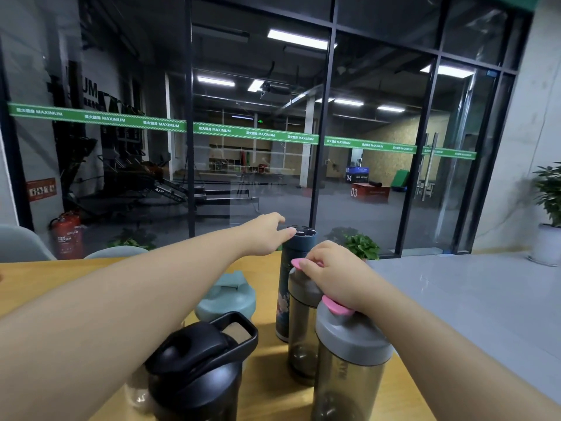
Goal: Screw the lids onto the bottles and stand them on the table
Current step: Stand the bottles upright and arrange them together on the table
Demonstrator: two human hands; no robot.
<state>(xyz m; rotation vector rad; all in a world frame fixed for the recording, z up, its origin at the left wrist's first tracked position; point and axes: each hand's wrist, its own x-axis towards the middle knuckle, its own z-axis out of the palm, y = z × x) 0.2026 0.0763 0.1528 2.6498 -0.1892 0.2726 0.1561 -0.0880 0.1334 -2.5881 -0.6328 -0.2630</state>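
Bottles, five, all upright on the wooden desk point(45, 284), lids in place.

Nearest: black shaker bottle point(194, 372), black lid with carry loop, at the lower centre. Just right of it, smoke-tinted shaker bottle point(349, 360), grey lid, pink flip cap.

Behind these: teal bottle point(227, 296), partly hidden by the black one; second smoke-tinted bottle point(303, 323), grey lid, pink cap, touching or just beside the first.

Right hand point(334, 275): resting on top of the second smoke-tinted bottle's lid, grip curled, fingertips on its pink cap; the wrist lies over the nearer pink cap.

Farthest: tall dark flask point(288, 284) with floral print, dark lid on.

Left hand point(267, 235): reaching across to the flask, fingertips at the lid's rim; whether the grip pinches the lid or only touches it, cannot tell.

Beyond the desk edge: small potted plant point(361, 246), red fire extinguisher point(68, 235), glass wall point(258, 132) with green strip.
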